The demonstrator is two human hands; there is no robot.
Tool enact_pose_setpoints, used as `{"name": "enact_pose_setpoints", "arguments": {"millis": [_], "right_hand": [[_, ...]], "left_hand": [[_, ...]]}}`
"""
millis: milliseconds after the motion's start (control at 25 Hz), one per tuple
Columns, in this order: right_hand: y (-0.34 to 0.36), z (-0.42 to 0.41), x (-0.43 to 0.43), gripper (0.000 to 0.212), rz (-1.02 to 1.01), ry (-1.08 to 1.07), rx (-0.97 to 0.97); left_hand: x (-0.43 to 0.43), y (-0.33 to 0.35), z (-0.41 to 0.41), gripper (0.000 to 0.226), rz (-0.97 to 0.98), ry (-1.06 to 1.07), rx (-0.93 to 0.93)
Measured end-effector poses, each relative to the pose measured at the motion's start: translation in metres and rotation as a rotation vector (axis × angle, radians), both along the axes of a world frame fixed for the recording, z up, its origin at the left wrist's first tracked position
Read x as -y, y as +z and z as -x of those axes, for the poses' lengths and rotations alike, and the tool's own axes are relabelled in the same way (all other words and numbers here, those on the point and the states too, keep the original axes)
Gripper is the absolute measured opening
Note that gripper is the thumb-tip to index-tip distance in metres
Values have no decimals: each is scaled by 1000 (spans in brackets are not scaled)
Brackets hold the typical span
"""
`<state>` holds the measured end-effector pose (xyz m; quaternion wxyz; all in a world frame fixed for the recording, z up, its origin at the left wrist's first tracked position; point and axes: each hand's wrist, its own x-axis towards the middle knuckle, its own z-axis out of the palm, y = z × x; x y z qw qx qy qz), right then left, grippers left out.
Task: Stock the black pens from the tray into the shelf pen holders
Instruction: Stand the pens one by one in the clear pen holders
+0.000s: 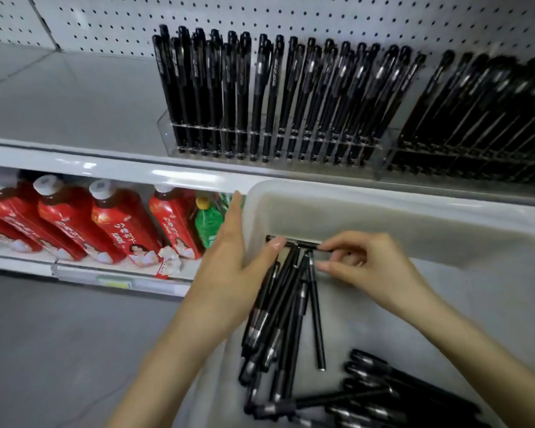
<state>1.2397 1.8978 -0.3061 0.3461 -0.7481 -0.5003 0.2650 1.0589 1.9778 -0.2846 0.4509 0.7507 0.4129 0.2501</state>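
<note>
**Inspector A:** Before you lift anything toward the shelf pen holders (275, 140) on the far side, turn the crosswise pen (303, 243) lengthwise. Align it with the bundle (288, 282) at the left of the tray (414, 223), caps one way.

**Inspector B:** Concur. Your right hand (362, 264) pinches that pen between thumb and forefinger. Your left hand (235, 267) lies with its fingers straight by the tray's left wall and its thumb on the bundle's far end. Whether it grips, I cannot tell.
</note>
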Motion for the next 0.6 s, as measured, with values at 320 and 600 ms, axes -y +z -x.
{"name": "enact_pose_setpoints", "arguments": {"millis": [320,600], "right_hand": [[-20,7,-1,35,21,68,-41],[-26,13,-2,32,12,92,-45]], "left_hand": [[8,3,-1,47,95,-1,248],[7,4,2,43,118,-18,251]]}}
